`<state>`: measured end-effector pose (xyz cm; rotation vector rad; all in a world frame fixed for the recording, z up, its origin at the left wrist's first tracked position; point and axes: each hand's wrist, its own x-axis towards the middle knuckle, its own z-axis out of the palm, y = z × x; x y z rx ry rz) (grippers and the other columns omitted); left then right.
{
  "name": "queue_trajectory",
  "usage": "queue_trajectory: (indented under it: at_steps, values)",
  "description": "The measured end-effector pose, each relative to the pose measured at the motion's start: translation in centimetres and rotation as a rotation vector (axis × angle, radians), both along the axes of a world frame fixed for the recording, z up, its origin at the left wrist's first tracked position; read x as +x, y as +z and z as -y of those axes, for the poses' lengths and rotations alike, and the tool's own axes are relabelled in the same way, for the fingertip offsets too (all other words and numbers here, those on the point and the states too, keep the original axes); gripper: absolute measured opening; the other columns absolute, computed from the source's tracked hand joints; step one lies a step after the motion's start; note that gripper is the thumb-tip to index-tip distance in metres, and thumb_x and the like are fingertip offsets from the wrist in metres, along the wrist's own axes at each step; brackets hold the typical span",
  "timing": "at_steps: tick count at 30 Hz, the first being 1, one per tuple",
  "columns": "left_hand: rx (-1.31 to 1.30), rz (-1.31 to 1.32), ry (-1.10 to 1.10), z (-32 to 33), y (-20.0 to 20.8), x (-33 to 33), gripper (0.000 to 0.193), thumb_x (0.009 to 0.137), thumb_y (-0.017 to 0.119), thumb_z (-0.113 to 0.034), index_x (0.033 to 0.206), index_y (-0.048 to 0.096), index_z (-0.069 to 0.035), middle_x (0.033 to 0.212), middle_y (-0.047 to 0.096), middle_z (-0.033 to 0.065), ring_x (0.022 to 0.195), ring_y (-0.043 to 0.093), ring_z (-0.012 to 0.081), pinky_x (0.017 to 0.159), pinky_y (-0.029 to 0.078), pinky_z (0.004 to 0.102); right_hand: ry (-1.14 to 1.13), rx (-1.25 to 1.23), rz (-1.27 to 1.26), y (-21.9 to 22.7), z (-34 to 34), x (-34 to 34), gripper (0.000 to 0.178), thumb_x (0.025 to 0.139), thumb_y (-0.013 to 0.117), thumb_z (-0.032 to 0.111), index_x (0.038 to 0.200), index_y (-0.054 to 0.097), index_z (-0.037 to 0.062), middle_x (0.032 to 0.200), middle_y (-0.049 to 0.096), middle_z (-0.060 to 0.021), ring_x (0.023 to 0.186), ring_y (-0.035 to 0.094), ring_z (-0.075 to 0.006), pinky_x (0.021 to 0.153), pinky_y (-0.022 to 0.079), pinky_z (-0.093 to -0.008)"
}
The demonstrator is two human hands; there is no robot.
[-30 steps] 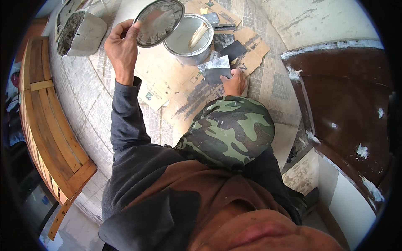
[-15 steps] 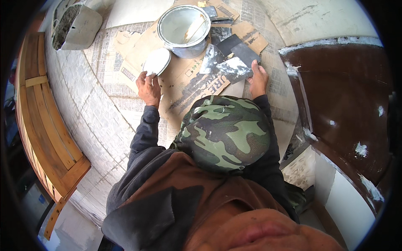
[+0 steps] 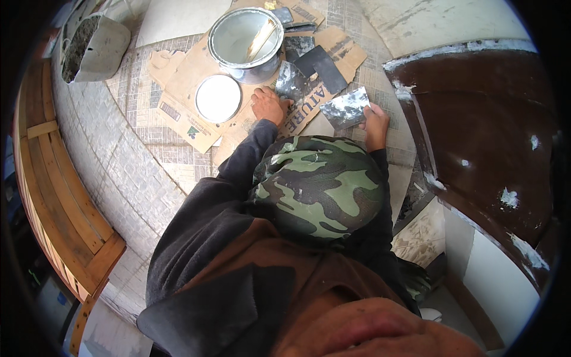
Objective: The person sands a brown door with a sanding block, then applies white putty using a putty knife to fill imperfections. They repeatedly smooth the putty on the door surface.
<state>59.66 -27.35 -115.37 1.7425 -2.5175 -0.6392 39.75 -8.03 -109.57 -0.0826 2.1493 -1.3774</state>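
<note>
My right hand (image 3: pixel 375 124) pinches the edge of a dark, flat rectangular sheet (image 3: pixel 346 108) smeared with white paste, held near the cardboard's right side. My left hand (image 3: pixel 270 106) is low over the cardboard (image 3: pixel 178 119), thumb apart from the fingers and nothing seen in it. Just left of that hand lies a round white lid (image 3: pixel 218 99). Beyond it stands a metal bucket (image 3: pixel 247 70) with white-coated inner walls and a wooden stick (image 3: pixel 262 40) leaning inside. Another white-smeared dark sheet (image 3: pixel 290 82) lies close to my left thumb, and plain dark sheets (image 3: pixel 324 68) overlap to its right.
A brown panel (image 3: pixel 482 125) with white patches stands at the right. Wooden slats (image 3: pixel 68 190) run along the left, and a pale bag of dark rubble (image 3: pixel 107 50) sits at the far left. My camouflage-clad knee (image 3: pixel 321 184) is close below my hands.
My left hand has let go of the lid, which now lies flat, and moved right. My right hand has drawn the smeared sheet away from the other sheets, toward me.
</note>
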Motion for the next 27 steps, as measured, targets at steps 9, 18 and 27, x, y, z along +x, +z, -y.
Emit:
queue_trajectory:
  at_steps: [9, 18, 27]
  values:
    - [0.108, -0.096, 0.028, -2.0, 0.4, -0.8, 0.071, 0.074, 0.084, -0.039, 0.116, 0.05, 0.006, 0.117, 0.056, 0.0229, 0.116, 0.055, 0.0395, 0.092, 0.052, 0.046, -0.158, -0.177, -0.025, -0.6, -2.0, 2.3, 0.038, 0.095, 0.055, 0.006, 0.131, 0.056, -0.0054, 0.103, 0.067, -0.0093, 0.08, 0.062, -0.0129, 0.06, 0.053, -0.0265]
    - [0.296, -0.321, 0.147, -1.9, 2.9, -1.0, 0.05, 0.079, 0.084, -0.029, 0.107, 0.058, 0.003, 0.092, 0.068, 0.0151, 0.077, 0.066, 0.0309, 0.07, 0.056, 0.0421, -0.28, -0.278, -0.04, 0.5, -2.2, 3.4, 0.048, 0.094, 0.053, 0.001, 0.141, 0.044, -0.005, 0.113, 0.063, -0.0156, 0.086, 0.061, -0.0156, 0.064, 0.055, -0.0283]
    - [1.021, -0.858, 0.398, -3.0, 11.1, 2.0, 0.018, 0.092, 0.076, -0.02, 0.1, 0.07, -0.004, 0.08, 0.07, 0.0013, 0.06, 0.061, 0.0086, 0.052, 0.047, 0.0228, -0.221, -0.477, 0.282, 3.8, 0.5, 5.6, 0.041, 0.099, 0.06, 0.023, 0.125, 0.063, -0.0083, 0.119, 0.065, -0.0168, 0.095, 0.066, -0.02, 0.075, 0.056, -0.0293]
